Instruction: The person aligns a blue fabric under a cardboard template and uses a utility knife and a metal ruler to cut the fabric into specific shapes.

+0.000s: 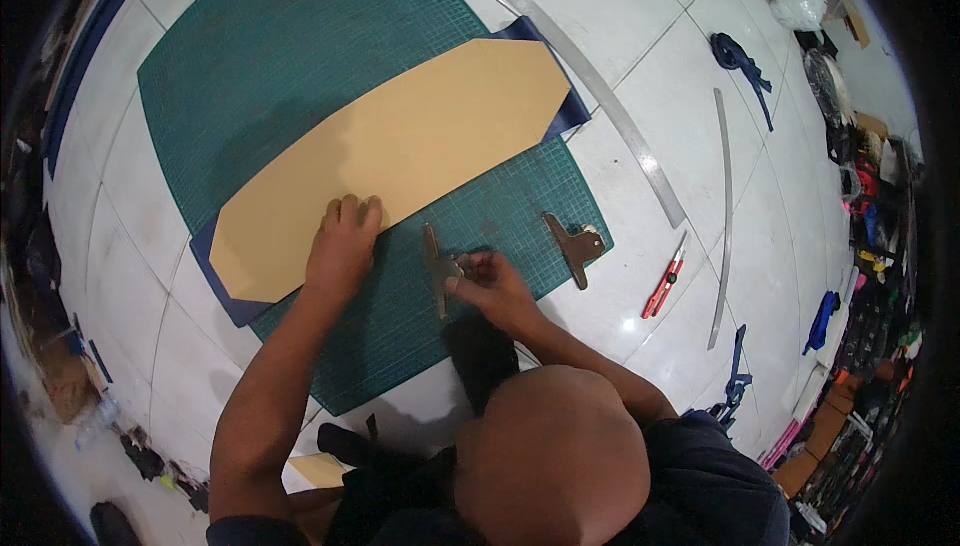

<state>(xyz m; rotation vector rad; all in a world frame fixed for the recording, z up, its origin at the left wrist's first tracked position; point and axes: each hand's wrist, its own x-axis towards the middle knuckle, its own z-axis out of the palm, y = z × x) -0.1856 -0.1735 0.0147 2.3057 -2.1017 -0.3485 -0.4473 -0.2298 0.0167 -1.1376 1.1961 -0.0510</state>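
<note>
Where the green cutting mat spreads under both hands, I have the tan board beneath the left hand, bunched fingers on its near edge; can't tell if they pinch it. Blue sheet shows beyond those fingers. Steel strip lies past the right hand, whose fingers hold a metal clip, partly hiding it. Second clip right of them; red cutter farther right.

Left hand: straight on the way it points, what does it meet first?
The tan panel: the left hand's fingers already overlap its near edge, though actual contact is hard to confirm.
</note>
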